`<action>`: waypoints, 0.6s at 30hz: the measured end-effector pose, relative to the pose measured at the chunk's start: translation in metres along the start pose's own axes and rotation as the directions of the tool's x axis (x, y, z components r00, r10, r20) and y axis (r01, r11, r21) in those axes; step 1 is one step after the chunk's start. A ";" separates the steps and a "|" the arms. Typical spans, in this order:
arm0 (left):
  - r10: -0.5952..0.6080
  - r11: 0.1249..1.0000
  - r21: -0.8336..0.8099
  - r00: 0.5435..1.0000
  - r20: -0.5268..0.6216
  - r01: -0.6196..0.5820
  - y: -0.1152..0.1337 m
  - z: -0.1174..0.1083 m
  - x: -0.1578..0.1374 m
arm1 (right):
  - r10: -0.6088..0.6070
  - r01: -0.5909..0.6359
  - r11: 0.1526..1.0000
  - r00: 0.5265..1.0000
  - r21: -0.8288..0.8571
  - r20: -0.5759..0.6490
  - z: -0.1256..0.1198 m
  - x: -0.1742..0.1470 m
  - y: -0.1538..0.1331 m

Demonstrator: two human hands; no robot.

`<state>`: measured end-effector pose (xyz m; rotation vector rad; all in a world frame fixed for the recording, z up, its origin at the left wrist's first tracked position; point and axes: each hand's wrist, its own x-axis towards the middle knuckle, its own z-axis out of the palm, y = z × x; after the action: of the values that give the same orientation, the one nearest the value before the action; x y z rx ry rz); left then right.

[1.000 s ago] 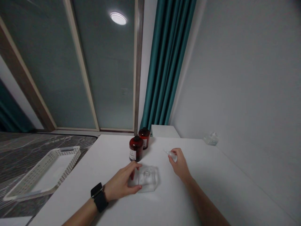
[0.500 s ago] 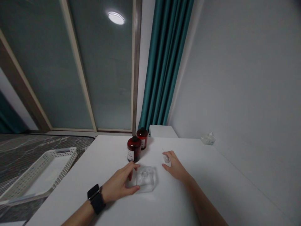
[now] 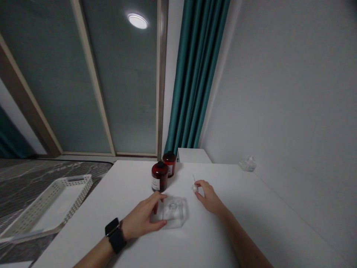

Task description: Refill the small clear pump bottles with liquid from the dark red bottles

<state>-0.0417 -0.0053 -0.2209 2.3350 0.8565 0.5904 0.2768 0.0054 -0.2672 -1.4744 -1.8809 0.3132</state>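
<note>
A clear square container [image 3: 173,213] with a round opening-like ring on top rests on the white table. My left hand [image 3: 145,215], a black watch on its wrist, is curled around the container's left side, thumb at the near corner and fingers at the far one. To the right, my right hand [image 3: 206,195] pinches a small whitish knob [image 3: 195,188] between thumb and fingers. A thin stem points up from the knob. Just beyond my left hand stands a dark red-brown bottle [image 3: 159,176] with a black cap and a white label.
Behind the first bottle is a second red-brown bottle [image 3: 169,163]. Another clear container [image 3: 247,164] sits by the wall at the far right. A white perforated basket [image 3: 74,203] lies left of the table [image 3: 134,175], below it. A white box-like piece [image 3: 192,155] stands beyond the far edge.
My right thumb and fingers have closed on the small knob, and its stem now shows upright. My left hand and the container stay in place.
</note>
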 end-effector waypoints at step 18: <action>0.028 1.000 -0.009 0.999 -0.032 -0.028 -0.004 0.002 0.000 | -0.020 0.018 1.000 0.987 -0.013 -0.159 -0.003 0.008 0.033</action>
<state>-0.0422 -0.0041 -0.2252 2.3386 0.8351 0.6437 0.3024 0.0229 -0.2811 -1.4450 -1.7709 0.1705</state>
